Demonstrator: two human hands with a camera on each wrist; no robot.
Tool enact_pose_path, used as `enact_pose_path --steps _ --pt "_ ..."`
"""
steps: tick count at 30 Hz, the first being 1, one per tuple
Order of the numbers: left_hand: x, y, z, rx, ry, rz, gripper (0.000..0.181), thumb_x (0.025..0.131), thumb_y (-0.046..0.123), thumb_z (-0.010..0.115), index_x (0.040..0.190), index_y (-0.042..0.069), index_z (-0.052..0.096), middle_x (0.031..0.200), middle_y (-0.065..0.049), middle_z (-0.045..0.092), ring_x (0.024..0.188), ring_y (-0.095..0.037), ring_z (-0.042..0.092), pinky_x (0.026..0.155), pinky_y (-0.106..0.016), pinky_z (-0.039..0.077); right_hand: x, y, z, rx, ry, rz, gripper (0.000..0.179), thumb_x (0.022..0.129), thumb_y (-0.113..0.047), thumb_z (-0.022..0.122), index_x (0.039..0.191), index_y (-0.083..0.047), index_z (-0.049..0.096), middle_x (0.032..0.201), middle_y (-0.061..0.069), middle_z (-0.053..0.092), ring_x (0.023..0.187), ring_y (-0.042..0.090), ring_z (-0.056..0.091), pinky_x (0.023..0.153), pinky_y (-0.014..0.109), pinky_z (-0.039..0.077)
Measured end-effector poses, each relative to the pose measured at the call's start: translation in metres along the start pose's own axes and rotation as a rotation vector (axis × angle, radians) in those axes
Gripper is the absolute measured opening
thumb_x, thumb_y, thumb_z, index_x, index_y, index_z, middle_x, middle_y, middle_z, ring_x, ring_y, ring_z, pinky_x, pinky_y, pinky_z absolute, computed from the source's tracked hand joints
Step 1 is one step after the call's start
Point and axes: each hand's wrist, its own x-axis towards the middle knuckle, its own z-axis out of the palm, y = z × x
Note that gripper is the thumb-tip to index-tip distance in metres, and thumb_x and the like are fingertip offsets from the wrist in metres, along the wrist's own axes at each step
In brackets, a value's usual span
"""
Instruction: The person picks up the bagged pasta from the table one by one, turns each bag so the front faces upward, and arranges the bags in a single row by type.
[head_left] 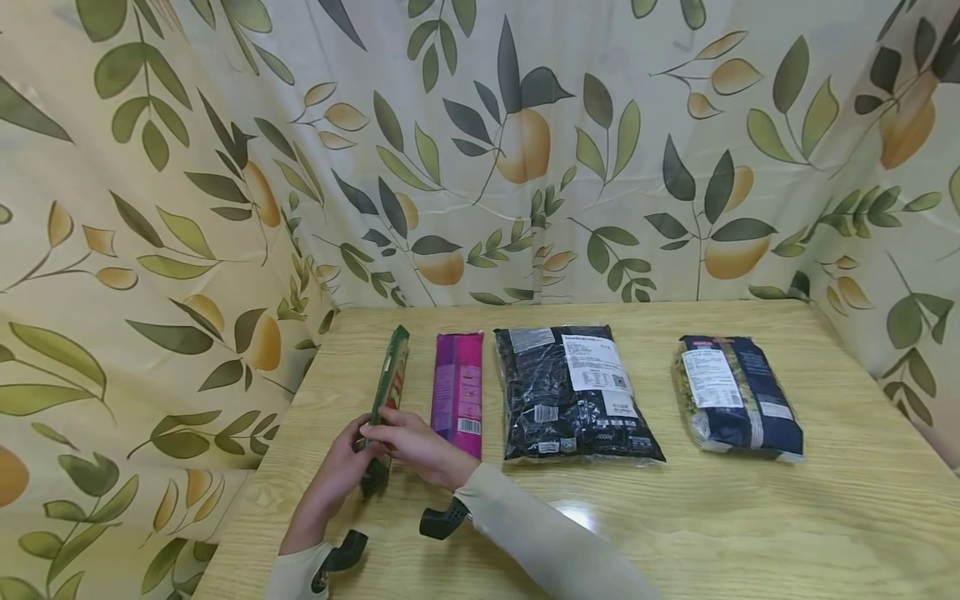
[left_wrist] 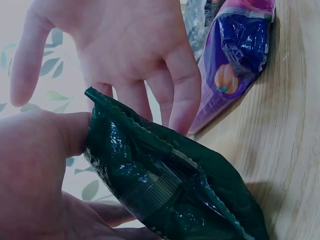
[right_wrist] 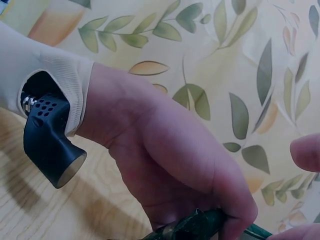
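Table (head_left: pixel 720 517): pale yellowish wood-grain top, grain running mostly crosswise, one bright glare spot towards the near side. Directly on it, listed left to right, all lying flat: one long, narrow packet (head_left: pixel 457 383), pink and purple, set lengthwise away from the viewer, barcode near its closer end; one black bag (head_left: pixel 540 417), glossy and creased, the broadest of the three, just beside the packet, bearing white printed labels; one navy bag (head_left: pixel 776 433), well apart to the right, slightly skewed, white label, part-clear side showing greenish contents.
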Motion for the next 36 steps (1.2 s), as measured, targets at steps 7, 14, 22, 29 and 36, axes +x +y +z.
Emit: enact_pose_path --steps 7,14,22,29,36 --pt "0.0 -0.008 -0.006 -0.096 0.002 -0.023 0.064 0.106 0.015 0.051 0.161 -0.004 0.022 0.157 -0.034 0.038 0.14 -0.043 0.045 0.119 -0.063 0.034 0.002 0.001 0.004 -0.038 0.024 -0.006 0.061 0.105 -0.027 0.057 0.157 -0.001 0.04 0.165 0.017 0.039 0.154 0.034 0.034 0.126 0.055 0.029" --pt "0.0 -0.014 -0.01 -0.211 0.011 -0.031 0.06 0.107 0.013 0.046 0.161 -0.003 0.024 0.145 -0.025 0.05 0.12 -0.023 0.052 0.106 -0.038 0.043 0.002 0.002 0.005 -0.091 0.021 0.004 0.063 0.103 -0.034 0.059 0.156 -0.002 0.043 0.163 0.015 0.043 0.156 0.035 0.031 0.127 0.057 0.025" --pt "0.0 -0.017 -0.014 -0.356 0.014 -0.07 0.065 0.097 0.005 0.044 0.159 -0.003 0.024 0.147 -0.021 0.043 0.115 -0.013 0.052 0.089 -0.018 0.049 0.003 0.001 0.003 -0.037 0.035 0.037 0.072 0.104 -0.034 0.059 0.159 0.003 0.032 0.167 0.021 0.033 0.159 0.037 0.022 0.129 0.058 0.02" --pt "-0.001 -0.022 -0.014 -0.551 0.016 -0.062 0.063 0.093 -0.002 0.036 0.156 -0.005 0.027 0.129 -0.005 0.052 0.104 -0.007 0.057 0.088 -0.022 0.051 0.004 0.005 0.002 0.046 0.046 0.041 0.06 0.103 -0.03 0.06 0.152 0.0 0.046 0.157 0.016 0.048 0.154 0.037 0.031 0.124 0.068 0.021" --pt "-0.003 -0.025 -0.015 -0.601 0.016 -0.076 0.068 0.094 0.0 0.033 0.16 -0.005 0.017 0.156 -0.022 0.031 0.11 -0.003 0.055 0.092 -0.016 0.05 0.007 0.01 -0.003 0.12 0.072 0.037 0.047 0.104 -0.028 0.058 0.143 -0.001 0.055 0.148 0.015 0.056 0.142 0.034 0.047 0.121 0.068 0.03"
